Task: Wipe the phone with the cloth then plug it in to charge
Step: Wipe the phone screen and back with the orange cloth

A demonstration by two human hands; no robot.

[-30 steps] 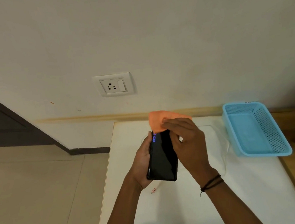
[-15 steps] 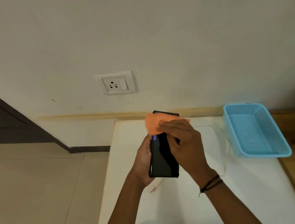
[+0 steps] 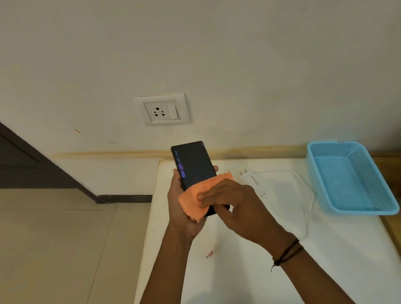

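Observation:
My left hand grips a black phone upright above the white table, its screen lit with blue digits. My right hand presses an orange cloth against the lower part of the screen, so the phone's bottom end is mostly covered. A white charger with its cable lies on the table just right of my hands. A white wall socket with a switch sits on the wall above the table.
A light blue plastic basket stands at the table's right side. A small red-marked item lies on the table below my hands. Tiled floor is at the left, and a wooden surface borders the table at the right.
My right hand has dragged the orange cloth from the top of the phone down to its lower end, uncovering the upper screen. The left hand keeps its hold on the phone.

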